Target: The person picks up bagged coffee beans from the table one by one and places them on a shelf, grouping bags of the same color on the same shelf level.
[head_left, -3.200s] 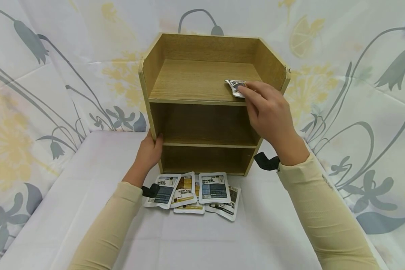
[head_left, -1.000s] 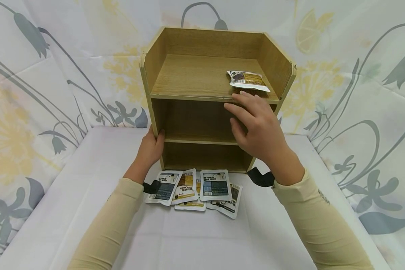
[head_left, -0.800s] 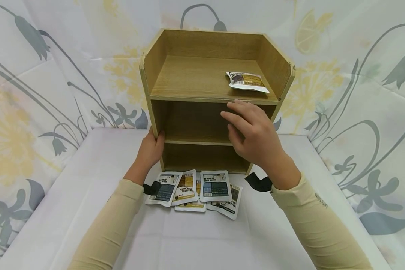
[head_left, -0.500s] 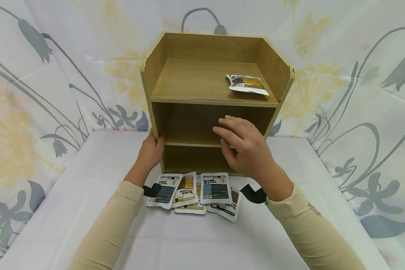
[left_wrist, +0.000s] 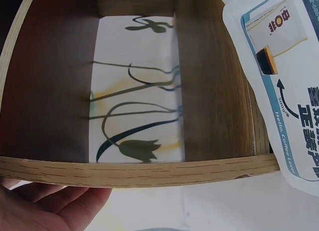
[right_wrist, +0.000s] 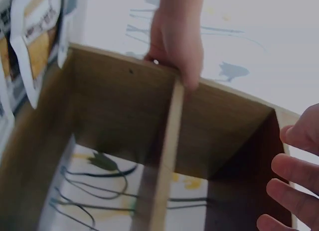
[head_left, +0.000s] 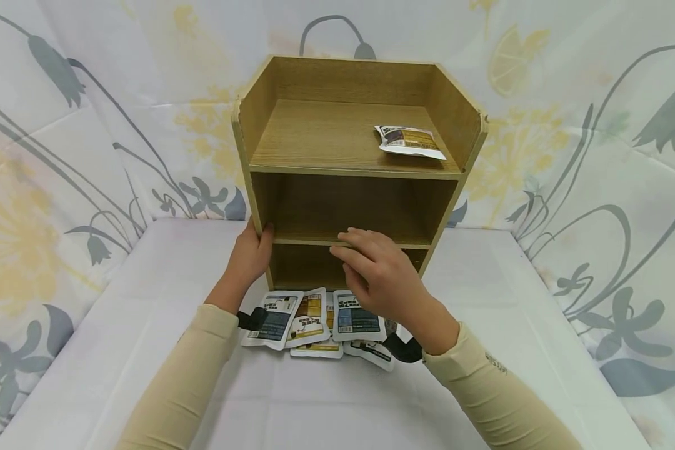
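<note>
A small wooden shelf unit [head_left: 337,134] stands upright in the head view, with an open top tier and two compartments below. My left hand [head_left: 249,255] grips its left side panel, the thumb on the front edge. In the right wrist view that left hand [right_wrist: 177,47] clasps the panel where a shelf board meets it. My right hand [head_left: 385,275] hovers, fingers loosely spread and holding nothing, in front of the lower compartments and over the right-hand pouches. A yellow-labelled pouch [head_left: 409,141] lies at the right front of the top tier.
Several flat pouches overlap on the white cloth at the unit's foot: a blue-labelled pouch [head_left: 272,320] on the left, a yellow-labelled pouch [head_left: 308,317] beside it and another blue-labelled pouch [head_left: 355,319]. A flower-printed cloth [head_left: 146,125] hangs behind and at both sides.
My right hand has let go of a pouch on the top tier, then moved down and left towards the pouches below. My left hand has stayed on the side panel.
</note>
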Demonstrator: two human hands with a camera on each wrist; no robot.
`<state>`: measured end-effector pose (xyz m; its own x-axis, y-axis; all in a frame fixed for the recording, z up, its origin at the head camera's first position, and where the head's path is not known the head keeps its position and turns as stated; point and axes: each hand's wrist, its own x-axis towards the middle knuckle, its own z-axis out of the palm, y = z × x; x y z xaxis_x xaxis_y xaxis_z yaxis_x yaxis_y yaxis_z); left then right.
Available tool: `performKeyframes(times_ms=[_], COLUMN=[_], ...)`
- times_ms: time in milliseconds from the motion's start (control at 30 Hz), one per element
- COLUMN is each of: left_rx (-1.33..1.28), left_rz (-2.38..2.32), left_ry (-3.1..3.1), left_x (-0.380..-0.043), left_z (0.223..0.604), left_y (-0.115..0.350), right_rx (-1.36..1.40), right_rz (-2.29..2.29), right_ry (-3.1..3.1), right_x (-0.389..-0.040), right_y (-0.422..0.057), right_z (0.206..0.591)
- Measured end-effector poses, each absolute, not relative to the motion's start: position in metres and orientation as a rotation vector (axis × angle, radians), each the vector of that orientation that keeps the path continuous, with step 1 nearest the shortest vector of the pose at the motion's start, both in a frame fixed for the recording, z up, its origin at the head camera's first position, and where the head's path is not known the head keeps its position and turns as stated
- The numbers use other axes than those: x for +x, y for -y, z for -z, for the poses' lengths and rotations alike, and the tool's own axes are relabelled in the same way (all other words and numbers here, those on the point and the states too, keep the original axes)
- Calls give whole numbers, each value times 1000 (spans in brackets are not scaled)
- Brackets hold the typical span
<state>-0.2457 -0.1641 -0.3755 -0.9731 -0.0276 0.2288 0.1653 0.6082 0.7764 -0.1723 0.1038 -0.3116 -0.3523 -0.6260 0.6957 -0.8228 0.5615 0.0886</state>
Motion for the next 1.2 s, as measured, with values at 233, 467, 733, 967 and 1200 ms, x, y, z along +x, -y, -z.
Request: performKeyframes(times_ms=[233,467,733,967,1200], left_rx=[-124,-124,-127,-127,-134], left_rz=[1285,1279,1275,1271,1267], left_ry=[2622,2635,2632,2633,2624], left_x=[-246,-245,-246,-246,-246], left_z=[374,373,374,374,375], left_y=[166,166,166,165,165], right_rx=[1188,1220,1223,1243,1250], right_rz=[-355,-331,-282,-223,-195], right_ry=[2140,2195,2266,2372,2440], right_x=[-170,-169,-167,-165,-163], right_y=[-92,-83,-75,-68,-63], right_z=[332,348,366,380,393])
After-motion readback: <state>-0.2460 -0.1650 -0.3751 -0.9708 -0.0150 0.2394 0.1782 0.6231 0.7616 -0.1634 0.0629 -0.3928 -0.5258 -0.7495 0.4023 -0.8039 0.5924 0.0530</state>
